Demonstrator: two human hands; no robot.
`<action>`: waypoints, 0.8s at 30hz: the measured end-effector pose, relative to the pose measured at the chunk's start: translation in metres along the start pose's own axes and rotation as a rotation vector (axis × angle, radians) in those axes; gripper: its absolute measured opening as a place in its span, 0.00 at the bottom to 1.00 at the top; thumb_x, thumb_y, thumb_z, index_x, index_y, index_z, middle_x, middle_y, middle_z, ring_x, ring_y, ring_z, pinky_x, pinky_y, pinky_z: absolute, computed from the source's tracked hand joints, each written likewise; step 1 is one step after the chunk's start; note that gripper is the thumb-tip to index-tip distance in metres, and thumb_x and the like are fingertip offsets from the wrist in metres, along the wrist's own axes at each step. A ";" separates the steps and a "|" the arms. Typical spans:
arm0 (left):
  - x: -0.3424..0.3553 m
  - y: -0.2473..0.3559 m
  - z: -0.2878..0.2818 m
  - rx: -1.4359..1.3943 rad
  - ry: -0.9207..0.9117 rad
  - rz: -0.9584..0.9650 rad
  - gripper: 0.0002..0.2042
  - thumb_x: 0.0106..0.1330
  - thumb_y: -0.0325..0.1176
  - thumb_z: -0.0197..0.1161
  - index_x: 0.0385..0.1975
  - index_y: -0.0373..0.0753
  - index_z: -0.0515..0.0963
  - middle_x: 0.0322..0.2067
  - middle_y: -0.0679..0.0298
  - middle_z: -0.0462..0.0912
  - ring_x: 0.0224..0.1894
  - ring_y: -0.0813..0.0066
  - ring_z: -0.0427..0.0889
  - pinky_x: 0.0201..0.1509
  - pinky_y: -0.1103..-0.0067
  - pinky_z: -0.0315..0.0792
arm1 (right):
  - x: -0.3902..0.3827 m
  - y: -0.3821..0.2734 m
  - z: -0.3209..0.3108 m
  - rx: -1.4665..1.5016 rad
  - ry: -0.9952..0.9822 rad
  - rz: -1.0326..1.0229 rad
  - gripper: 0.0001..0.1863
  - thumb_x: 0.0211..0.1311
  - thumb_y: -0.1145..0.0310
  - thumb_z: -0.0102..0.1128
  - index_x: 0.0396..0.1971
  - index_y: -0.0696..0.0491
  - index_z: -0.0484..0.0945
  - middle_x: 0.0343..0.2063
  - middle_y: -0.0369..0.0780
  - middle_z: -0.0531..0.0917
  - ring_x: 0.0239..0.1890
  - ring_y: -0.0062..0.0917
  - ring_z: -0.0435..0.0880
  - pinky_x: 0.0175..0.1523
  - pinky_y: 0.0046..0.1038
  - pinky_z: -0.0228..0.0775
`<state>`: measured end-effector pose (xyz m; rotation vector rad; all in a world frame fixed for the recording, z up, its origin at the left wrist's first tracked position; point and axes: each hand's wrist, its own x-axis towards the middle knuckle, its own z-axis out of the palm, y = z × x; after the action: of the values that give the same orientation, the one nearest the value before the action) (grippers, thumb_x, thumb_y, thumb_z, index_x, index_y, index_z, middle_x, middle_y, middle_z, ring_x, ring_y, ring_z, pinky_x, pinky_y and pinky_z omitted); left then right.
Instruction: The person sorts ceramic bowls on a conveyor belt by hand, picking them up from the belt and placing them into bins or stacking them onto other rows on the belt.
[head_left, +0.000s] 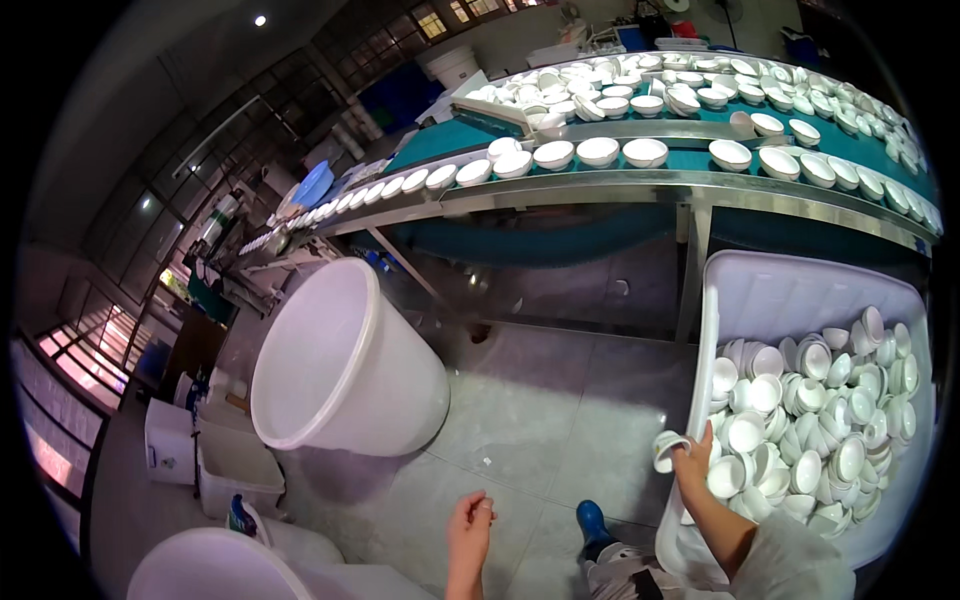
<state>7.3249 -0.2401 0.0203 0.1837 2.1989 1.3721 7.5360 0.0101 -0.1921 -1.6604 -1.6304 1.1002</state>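
Observation:
My right hand (692, 462) is closed on the rim of a small white bowl (668, 453), perhaps more than one nested together. It holds this just over the left wall of a large white tub (708, 330). Heaped inside the tub are several small white bowls (765, 393), some nested, others tipped on their sides. My left hand (472, 520) hovers above the grey floor at the lower middle, its fingers curled in and nothing visible in them.
Ahead runs a metal-framed conveyor table (600, 184) with a green belt (450, 142), carrying rows and heaps of white bowls. A big round white bin (400, 370) stands left on the floor, with another round bin (215, 570) nearer. My blue boot (592, 525) shows below.

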 end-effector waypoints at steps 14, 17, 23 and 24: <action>0.479 0.343 0.128 0.653 0.202 1.076 0.20 0.59 0.41 0.59 0.46 0.32 0.72 0.42 0.48 0.74 0.47 0.50 0.73 0.50 0.65 0.68 | -0.003 0.021 0.023 -0.107 0.202 -0.025 0.05 0.40 0.73 0.61 0.19 0.54 0.83 0.63 0.54 0.58 0.64 0.46 0.59 0.67 0.29 0.49; 0.557 0.409 0.203 0.857 0.272 1.080 0.25 0.56 0.46 0.60 0.47 0.34 0.71 0.47 0.48 0.72 0.50 0.44 0.70 0.52 0.59 0.68 | -0.006 0.026 0.017 -0.167 0.216 -0.041 0.07 0.40 0.77 0.59 0.23 0.57 0.83 0.65 0.53 0.56 0.65 0.44 0.60 0.65 0.33 0.52; 0.694 0.478 0.258 1.257 0.167 0.776 0.42 0.41 0.57 0.70 0.56 0.42 0.64 0.53 0.50 0.68 0.51 0.46 0.73 0.53 0.63 0.71 | 0.026 0.020 0.050 -0.076 0.507 0.434 0.41 0.37 0.75 0.65 0.57 0.67 0.59 0.40 0.51 0.80 0.52 0.33 0.74 0.60 0.29 0.61; 0.700 0.475 0.261 1.370 0.169 0.717 0.45 0.39 0.56 0.72 0.57 0.41 0.63 0.55 0.49 0.68 0.52 0.47 0.73 0.53 0.64 0.71 | 0.034 0.009 0.051 0.177 0.562 0.574 0.47 0.37 0.75 0.66 0.60 0.70 0.51 0.35 0.49 0.82 0.48 0.31 0.78 0.58 0.29 0.65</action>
<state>6.7877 0.4604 0.0851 1.4522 2.9558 -0.1637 7.4950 0.0350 -0.2316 -2.1259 -0.7028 0.8694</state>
